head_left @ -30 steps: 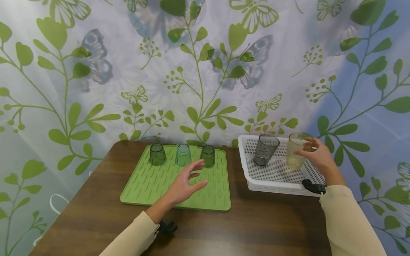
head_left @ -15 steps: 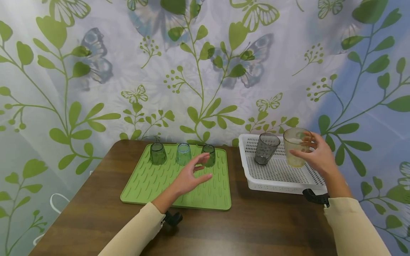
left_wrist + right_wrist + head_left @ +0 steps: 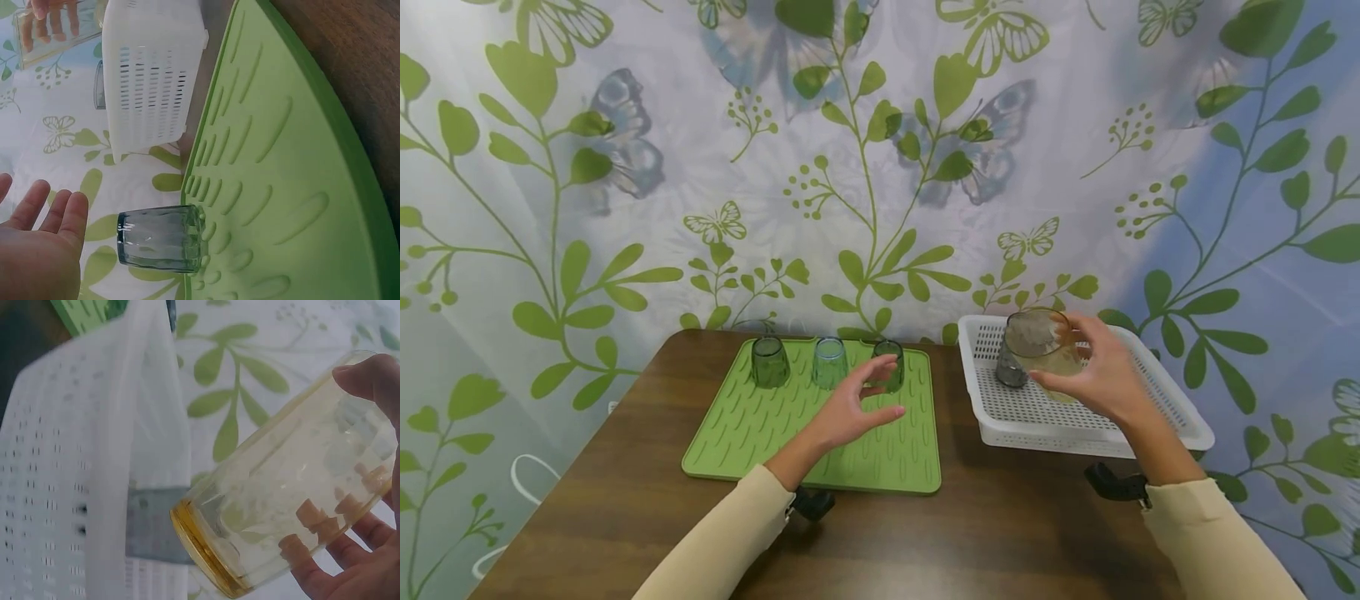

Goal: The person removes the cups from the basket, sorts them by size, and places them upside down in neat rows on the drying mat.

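My right hand (image 3: 1097,367) grips a clear amber drinking glass (image 3: 294,487) around its side, thumb on one face and fingers on the other. In the head view the glass is over the white basket (image 3: 1037,435), partly in front of a grey glass (image 3: 1011,371) that stands inside. My left hand (image 3: 853,408) hovers above the green drying mat (image 3: 790,442), fingers spread and holding nothing. Nearest to it is a dark green glass (image 3: 889,367) at the mat's back edge. In the left wrist view, that glass (image 3: 159,240) stands mouth down, apart from the fingers.
Farther left on the mat are a pale blue-green glass (image 3: 830,364) and another dark green glass (image 3: 770,364), both upside down. Mat and basket sit on a brown wooden table (image 3: 970,533). A leaf-patterned curtain (image 3: 865,167) hangs directly behind.
The right hand has lifted the amber glass and carried it left across the basket, now overlapping the grey glass. The left hand has shifted slightly right over the mat.
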Demonstrator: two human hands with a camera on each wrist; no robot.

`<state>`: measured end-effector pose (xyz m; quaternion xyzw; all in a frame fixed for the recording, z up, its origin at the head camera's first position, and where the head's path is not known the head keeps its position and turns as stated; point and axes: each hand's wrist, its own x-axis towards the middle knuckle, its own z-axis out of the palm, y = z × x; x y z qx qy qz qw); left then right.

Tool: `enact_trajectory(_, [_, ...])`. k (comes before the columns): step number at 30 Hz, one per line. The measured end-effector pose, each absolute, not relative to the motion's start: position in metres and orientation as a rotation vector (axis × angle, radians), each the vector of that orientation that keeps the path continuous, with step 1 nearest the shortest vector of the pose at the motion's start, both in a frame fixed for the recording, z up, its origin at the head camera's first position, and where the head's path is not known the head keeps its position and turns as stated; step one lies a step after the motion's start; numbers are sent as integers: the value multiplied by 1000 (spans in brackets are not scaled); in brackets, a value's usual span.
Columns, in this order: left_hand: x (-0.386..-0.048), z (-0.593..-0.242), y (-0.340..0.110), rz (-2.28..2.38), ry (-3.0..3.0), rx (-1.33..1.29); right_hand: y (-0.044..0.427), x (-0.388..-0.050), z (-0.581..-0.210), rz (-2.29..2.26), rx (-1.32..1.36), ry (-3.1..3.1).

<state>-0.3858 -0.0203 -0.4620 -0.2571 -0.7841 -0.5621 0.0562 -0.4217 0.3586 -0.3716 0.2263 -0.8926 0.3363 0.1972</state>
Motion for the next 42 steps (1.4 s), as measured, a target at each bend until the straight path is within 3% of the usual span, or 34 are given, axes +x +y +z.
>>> enact_trajectory(42, [-377, -424, 14, -1724, -2431, -785, 281, -407, -371, 754, 1094, -2503])
